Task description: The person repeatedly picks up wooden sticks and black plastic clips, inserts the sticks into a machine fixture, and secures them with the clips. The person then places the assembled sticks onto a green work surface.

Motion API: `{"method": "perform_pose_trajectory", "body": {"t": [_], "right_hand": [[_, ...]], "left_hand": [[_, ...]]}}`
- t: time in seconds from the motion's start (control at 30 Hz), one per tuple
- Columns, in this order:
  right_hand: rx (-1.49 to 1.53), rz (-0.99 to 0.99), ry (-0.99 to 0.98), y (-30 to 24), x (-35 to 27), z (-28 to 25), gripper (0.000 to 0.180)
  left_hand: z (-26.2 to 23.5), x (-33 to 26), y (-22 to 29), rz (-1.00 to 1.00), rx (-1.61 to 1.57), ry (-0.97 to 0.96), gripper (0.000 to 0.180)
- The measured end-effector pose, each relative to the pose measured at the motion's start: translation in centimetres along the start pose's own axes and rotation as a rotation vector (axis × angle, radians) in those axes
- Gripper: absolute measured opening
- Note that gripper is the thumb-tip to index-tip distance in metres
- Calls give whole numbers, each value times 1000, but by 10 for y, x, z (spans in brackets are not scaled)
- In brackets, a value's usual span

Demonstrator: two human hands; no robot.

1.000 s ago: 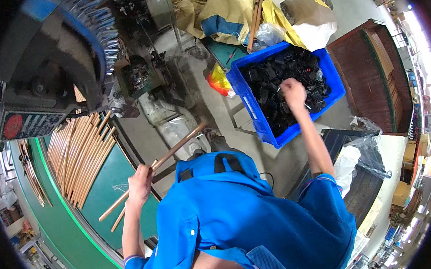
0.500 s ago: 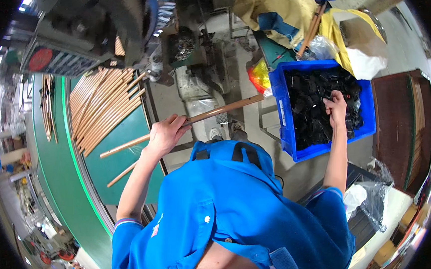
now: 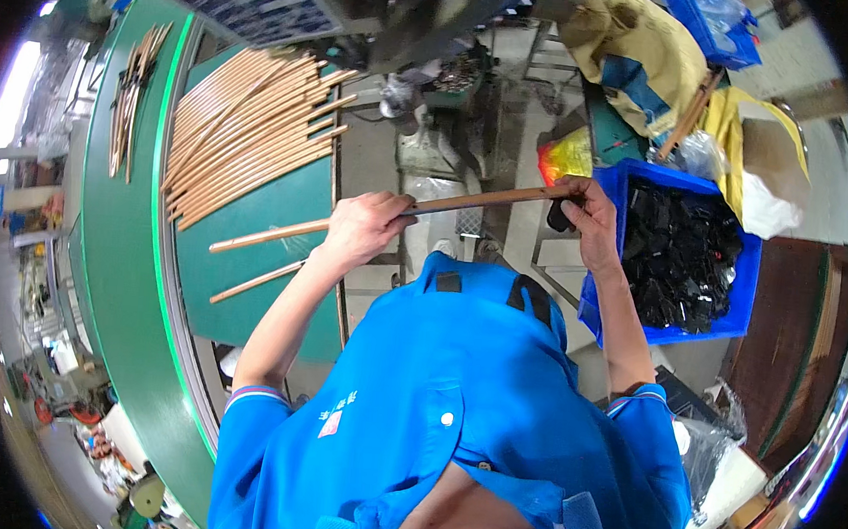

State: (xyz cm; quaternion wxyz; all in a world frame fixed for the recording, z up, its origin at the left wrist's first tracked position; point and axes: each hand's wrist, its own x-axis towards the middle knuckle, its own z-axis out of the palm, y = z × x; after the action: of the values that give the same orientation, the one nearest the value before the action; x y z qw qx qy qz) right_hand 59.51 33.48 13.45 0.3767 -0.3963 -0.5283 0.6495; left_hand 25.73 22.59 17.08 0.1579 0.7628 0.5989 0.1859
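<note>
Overhead view of a person in a blue short-sleeved shirt [image 3: 453,414] working beside a green worktop [image 3: 249,242]. The left hand [image 3: 363,226] is closed around a long wooden stick [image 3: 279,235] near its middle, holding it roughly level in front of the chest. The right hand [image 3: 585,212] grips the stick's far end, fingers curled, with a small black cap [image 3: 557,215] pinched against that end; how far the cap sits on the stick cannot be told. The stick spans the gap between worktop and crate, its left end over the green surface. 1 loose stick [image 3: 256,282] lies on the worktop just below it, and a fanned bundle of sticks [image 3: 246,134] lies farther up the same surface. A blue plastic crate [image 3: 602,316] filled with black parts [image 3: 680,258] stands just beside the right hand. A yellow cloth [image 3: 655,55] lies beyond the crate, and a grey machine [image 3: 437,79] stands past the worktop's edge.
</note>
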Motion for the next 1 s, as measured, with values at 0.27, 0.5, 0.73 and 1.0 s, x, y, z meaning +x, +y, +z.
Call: {"method": "perform_pose_trajectory", "body": {"t": [0.27,0.5,0.73,1.0], "right_hand": [[73,-42,-19,-11,26,-2,39],[-167,-69,-234,-25,55,-7,32],[-70,404,-572,-38,61,22,37],[-599,351,-894,-11,100,19,23]], "left_hand": [[-14,-1,-8,-102,28,19,21],[-17,-7,-21,-3,129,21,21],[-20,8,-22,128,108,-29,24],[-18,15,-22,248,341,66,23]]}}
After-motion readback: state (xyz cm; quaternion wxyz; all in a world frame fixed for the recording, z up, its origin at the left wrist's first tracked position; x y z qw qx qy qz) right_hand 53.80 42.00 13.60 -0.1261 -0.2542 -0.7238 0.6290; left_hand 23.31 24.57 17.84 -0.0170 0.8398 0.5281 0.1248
